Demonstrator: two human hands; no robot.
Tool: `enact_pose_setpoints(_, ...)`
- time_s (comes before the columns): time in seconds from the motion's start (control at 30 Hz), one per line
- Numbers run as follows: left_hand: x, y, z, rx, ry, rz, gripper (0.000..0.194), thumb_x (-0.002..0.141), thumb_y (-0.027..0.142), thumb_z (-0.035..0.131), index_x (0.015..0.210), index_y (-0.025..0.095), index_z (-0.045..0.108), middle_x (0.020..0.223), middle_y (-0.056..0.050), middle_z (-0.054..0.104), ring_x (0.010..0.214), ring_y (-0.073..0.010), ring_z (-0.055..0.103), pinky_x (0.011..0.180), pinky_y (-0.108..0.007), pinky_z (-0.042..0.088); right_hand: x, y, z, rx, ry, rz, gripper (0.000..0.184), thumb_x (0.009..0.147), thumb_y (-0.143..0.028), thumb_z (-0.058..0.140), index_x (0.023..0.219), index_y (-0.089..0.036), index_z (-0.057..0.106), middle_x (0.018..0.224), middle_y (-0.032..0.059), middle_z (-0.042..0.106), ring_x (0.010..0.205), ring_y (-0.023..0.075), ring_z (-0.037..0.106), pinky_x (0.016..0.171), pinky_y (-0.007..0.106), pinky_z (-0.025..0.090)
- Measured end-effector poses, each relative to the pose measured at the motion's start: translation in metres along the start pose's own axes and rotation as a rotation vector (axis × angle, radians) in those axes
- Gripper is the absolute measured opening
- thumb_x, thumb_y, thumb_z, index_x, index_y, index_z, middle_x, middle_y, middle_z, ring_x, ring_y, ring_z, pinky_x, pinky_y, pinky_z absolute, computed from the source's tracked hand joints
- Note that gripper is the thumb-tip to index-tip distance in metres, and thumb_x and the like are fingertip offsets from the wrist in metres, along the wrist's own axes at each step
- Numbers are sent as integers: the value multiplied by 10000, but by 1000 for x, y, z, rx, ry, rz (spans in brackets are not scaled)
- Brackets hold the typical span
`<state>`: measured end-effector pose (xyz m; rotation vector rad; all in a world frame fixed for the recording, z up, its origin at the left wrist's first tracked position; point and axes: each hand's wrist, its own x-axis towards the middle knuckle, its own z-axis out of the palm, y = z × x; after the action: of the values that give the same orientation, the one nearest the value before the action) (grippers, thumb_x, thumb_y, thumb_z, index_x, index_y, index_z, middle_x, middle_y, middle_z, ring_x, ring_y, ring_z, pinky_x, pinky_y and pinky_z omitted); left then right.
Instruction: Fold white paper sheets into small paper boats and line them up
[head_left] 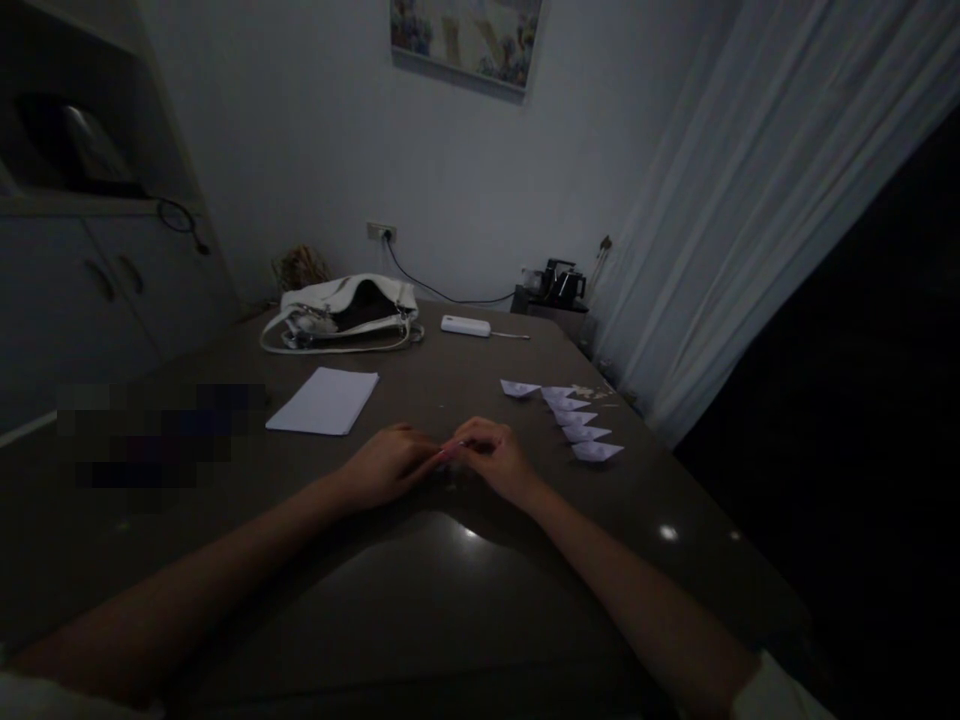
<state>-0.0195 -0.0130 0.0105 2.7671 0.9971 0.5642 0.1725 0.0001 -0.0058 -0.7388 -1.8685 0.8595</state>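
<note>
My left hand and my right hand meet at their fingertips on the dark table, pinching a small pale piece of paper between them. The piece is mostly hidden by my fingers. To the right of my right hand lies a row of several folded white paper boats. A stack of white paper sheets rests beyond my left hand.
A white handbag lies at the table's far side, with a white power bank and cable next to it. A white curtain hangs at the right. Cabinets stand at the left. The room is dim.
</note>
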Motion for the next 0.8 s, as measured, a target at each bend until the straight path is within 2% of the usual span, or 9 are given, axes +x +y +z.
enact_pose_setpoints(0.1,-1,-1,0,-145,-28,-71,468,953,406,280,851,143,653,769,-58,654,709,-180,587,733,-287,403,3,1,-4,30,36,-30,195,734,-372,689,708,-179,710,740,31,601,648,114,539,542,213,386)
enact_pose_setpoints(0.2,-2,0,-1,-476,5,-228,466,945,446,285,1054,160,635,946,-59,679,794,-187,602,720,-263,427,6,2,-12,70,70,-30,189,727,-372,694,694,-186,695,760,30,598,698,129,555,583,228,414)
enact_pose_setpoints(0.3,-2,2,-2,-768,4,-322,455,903,477,398,1224,195,553,1007,-42,681,886,-203,606,742,-259,447,8,5,-18,138,47,-51,170,740,-363,683,715,-195,687,797,26,601,757,140,569,674,257,447)
enact_pose_setpoints(0.37,-2,3,-2,-884,-44,-336,470,877,486,452,1230,191,550,972,-39,689,894,-210,611,747,-267,456,8,7,-19,161,28,-64,152,758,-347,668,732,-198,685,803,23,602,771,140,571,707,266,450)
enact_pose_setpoints(0.5,-1,1,3,-941,-88,-306,429,872,482,464,1121,164,612,924,-42,686,858,-200,612,739,-271,458,6,6,-17,130,-6,-30,150,778,-338,645,758,-194,677,821,29,606,796,147,571,702,264,447)
enact_pose_setpoints(0.6,1,-4,7,-919,-42,-277,410,853,480,493,1058,153,632,890,-40,681,832,-196,608,724,-266,455,5,6,-15,59,16,42,192,771,-353,644,892,-204,662,906,34,610,754,137,551,657,251,438)
enact_pose_setpoints(0.7,3,-8,10,-883,50,-355,458,808,499,541,1076,137,622,917,-53,679,831,-208,613,717,-273,458,4,8,-13,-27,141,96,384,721,-346,686,1070,-222,584,1030,42,571,734,126,518,585,223,409)
enact_pose_setpoints(0.73,3,-10,10,-868,76,-396,481,794,508,551,1084,129,618,916,-59,680,821,-212,616,707,-277,460,4,9,-12,-44,184,103,414,704,-339,699,1076,-219,563,1020,41,561,735,126,513,575,218,401)
enact_pose_setpoints(0.8,4,-12,11,-838,115,-454,503,779,517,560,1076,116,621,902,-69,684,807,-221,623,693,-287,463,2,10,-8,-58,203,116,355,698,-330,700,994,-198,554,908,23,556,717,125,510,572,215,392)
